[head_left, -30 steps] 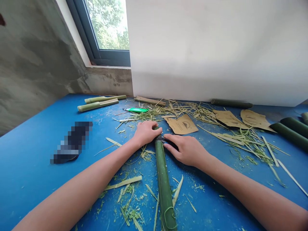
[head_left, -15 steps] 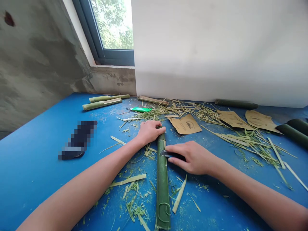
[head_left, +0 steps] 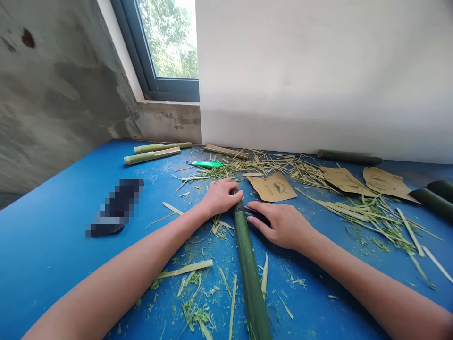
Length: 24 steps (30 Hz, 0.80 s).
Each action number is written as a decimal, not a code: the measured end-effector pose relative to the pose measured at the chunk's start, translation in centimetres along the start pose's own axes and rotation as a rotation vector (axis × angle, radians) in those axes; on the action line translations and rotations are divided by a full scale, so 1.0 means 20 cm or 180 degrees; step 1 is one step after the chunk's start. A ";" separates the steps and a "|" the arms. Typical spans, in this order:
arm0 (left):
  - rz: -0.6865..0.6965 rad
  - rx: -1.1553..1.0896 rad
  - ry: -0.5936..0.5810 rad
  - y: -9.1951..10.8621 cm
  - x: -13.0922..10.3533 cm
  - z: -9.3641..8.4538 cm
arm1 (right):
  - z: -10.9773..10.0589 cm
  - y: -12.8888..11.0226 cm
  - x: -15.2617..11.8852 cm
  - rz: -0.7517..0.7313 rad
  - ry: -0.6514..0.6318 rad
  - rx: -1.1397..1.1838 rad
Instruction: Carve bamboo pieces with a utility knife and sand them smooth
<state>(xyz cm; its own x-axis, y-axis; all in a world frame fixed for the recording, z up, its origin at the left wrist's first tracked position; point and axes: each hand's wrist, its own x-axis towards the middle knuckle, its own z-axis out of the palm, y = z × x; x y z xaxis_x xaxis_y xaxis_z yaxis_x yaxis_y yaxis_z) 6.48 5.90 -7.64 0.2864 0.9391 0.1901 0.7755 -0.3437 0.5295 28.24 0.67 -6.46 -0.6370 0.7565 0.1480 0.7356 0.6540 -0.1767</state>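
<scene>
A green bamboo tube (head_left: 250, 274) lies lengthwise on the blue tabletop, its near end running out of the bottom of the view. My left hand (head_left: 220, 196) is closed around its far end, thumb on top. In my right hand (head_left: 285, 224) is a dark-handled utility knife (head_left: 259, 216), pinched between thumb and fingers. Its blade touches the tube just below my left hand, near the node. Pale strips and green shavings (head_left: 198, 311) are scattered on both sides of the tube.
Behind my hands lie a green utility knife (head_left: 205, 164), a heap of bamboo strips (head_left: 279, 160) and brown paper pieces (head_left: 272, 187). Cut bamboo pieces (head_left: 152, 156) rest back left, whole tubes (head_left: 435, 200) at right. A blurred dark object (head_left: 122, 203) lies left. A white wall (head_left: 318, 75) stands behind.
The knife has moved up the tube, closer to my left hand. The tube's near end has swung to the right, and the curled shaving on it no longer shows.
</scene>
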 end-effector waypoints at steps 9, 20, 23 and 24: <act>0.0135 -0.0151 0.0009 -0.01 0.00 0.02 | 0.00 -0.01 0.02 0.0028 0.0001 0.0058; -0.0013 -0.0223 -0.0095 0.00 0.01 0.02 | -0.05 -0.08 0.02 0.0251 -0.0107 -0.0163; -0.0017 -0.0181 -0.0082 0.00 0.01 0.02 | -0.04 -0.10 0.01 0.0310 -0.0097 -0.0199; -0.0011 -0.0134 -0.0077 0.00 0.01 0.02 | -0.04 -0.10 0.01 0.0299 -0.0101 -0.0180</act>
<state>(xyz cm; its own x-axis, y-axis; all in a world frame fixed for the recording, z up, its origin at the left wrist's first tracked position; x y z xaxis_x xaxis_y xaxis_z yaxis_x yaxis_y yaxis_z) 6.76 6.00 -7.95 0.2976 0.9397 0.1685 0.7523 -0.3395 0.5646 26.89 -0.41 -5.27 -0.5709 0.8146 0.1023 0.8037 0.5800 -0.1329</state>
